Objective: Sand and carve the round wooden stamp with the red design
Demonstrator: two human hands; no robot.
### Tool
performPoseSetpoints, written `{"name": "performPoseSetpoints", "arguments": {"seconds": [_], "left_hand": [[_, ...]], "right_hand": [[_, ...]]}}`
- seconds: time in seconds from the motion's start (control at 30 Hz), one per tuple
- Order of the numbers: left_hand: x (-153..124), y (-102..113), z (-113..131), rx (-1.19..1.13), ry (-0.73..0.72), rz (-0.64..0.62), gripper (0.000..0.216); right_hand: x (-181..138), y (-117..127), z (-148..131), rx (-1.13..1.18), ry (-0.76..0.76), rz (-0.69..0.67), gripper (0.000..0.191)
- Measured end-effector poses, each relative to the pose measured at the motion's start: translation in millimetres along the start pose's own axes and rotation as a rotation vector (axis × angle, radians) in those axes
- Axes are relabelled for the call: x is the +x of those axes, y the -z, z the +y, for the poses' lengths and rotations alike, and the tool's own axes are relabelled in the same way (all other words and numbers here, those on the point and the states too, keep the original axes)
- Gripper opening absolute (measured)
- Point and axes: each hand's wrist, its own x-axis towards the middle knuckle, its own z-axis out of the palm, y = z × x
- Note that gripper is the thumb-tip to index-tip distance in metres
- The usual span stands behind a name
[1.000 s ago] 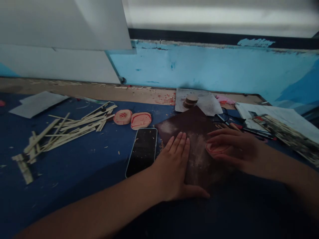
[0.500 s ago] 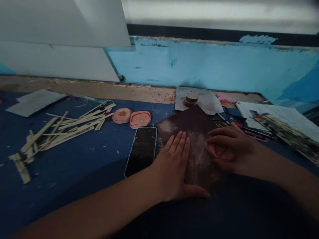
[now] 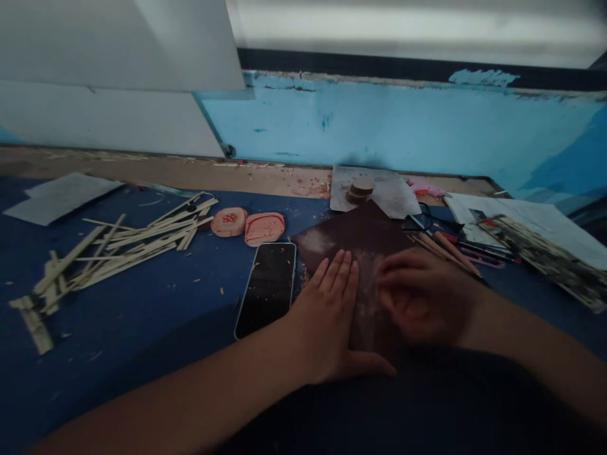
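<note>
A dark brown sheet of sandpaper (image 3: 353,230) with pale dusty patches lies on the blue tabletop. My left hand (image 3: 327,316) rests flat across it, fingers together and thumb out to the side. Over the sheet's right part, my right hand (image 3: 429,294), blurred by motion, grips a reddish wooden disc (image 3: 405,306). The fingers cover much of the disc, and its marking is smeared. Left of the sheet, a phone (image 3: 269,284) sprinkled with shavings lies screen up. Beyond it are a wooden slice with a red flower pattern (image 3: 229,221) and another slice with a red outline (image 3: 264,228).
Thin wooden strips (image 3: 137,243) are piled at the left, near grey sheets (image 3: 64,196). Small brown discs (image 3: 360,188) are stacked on paper (image 3: 396,189) at the back. Carving tools (image 3: 450,249) lie at the right, beside a bundle of dark-stained strips (image 3: 545,259).
My right hand has moved a little left and downward over the sandpaper with the wooden disc. My left hand stays flat on the sheet. The whole view has shifted slightly.
</note>
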Motion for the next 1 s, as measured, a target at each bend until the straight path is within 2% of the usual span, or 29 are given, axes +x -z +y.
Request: {"name": "performPoseSetpoints", "arguments": {"seconds": [0.1,0.17,0.23,0.3,0.37,0.43,0.5,0.7,0.8,0.9,1.0], "left_hand": [[-0.4,-1.7,-1.8,-0.019,-0.015,0.011,0.139],[-0.6,-2.6,-3.1,-0.027,-0.011,0.018,0.139],[-0.8,-2.4,-3.8,-0.035,-0.011,0.018,0.140],[-1.0,-1.0,-3.8,-0.045,-0.011,0.007,0.140],[-1.2,1.0,-3.2,-0.055,-0.005,-0.008,0.139],[-1.5,2.8,-2.5,-0.062,-0.001,-0.019,0.139],[-1.8,3.9,-2.2,-0.065,0.001,-0.026,0.139],[-2.2,1.8,-3.8,-0.075,-0.004,-0.005,0.137],[-1.9,0.6,-4.3,-0.068,-0.007,-0.006,0.137],[-1.4,0.7,-3.4,-0.059,-0.013,-0.002,0.137],[-0.4,0.9,-1.6,-0.040,0.000,0.003,0.138]], "right_hand": [[1.2,-4.3,-11.2,0.154,-0.001,-0.056,0.045],[0.7,-3.0,-10.2,0.227,-0.115,0.012,0.039],[0.4,3.3,-4.2,0.461,-0.262,0.056,0.034],[1.0,12.5,1.0,0.821,-0.372,0.005,0.039],[2.4,20.7,1.5,1.138,-0.411,-0.075,0.049],[4.3,25.0,-2.2,1.299,-0.428,-0.125,0.052],[5.8,25.3,-6.5,1.355,-0.426,-0.156,0.054],[3.0,18.9,-3.3,1.303,-0.441,-0.187,0.049],[-1.1,19.8,3.9,1.194,-0.388,-0.197,0.044],[-4.0,21.7,10.0,0.922,-0.311,-0.160,0.035],[-4.9,16.9,10.7,0.416,-0.268,-0.051,0.031]]}}
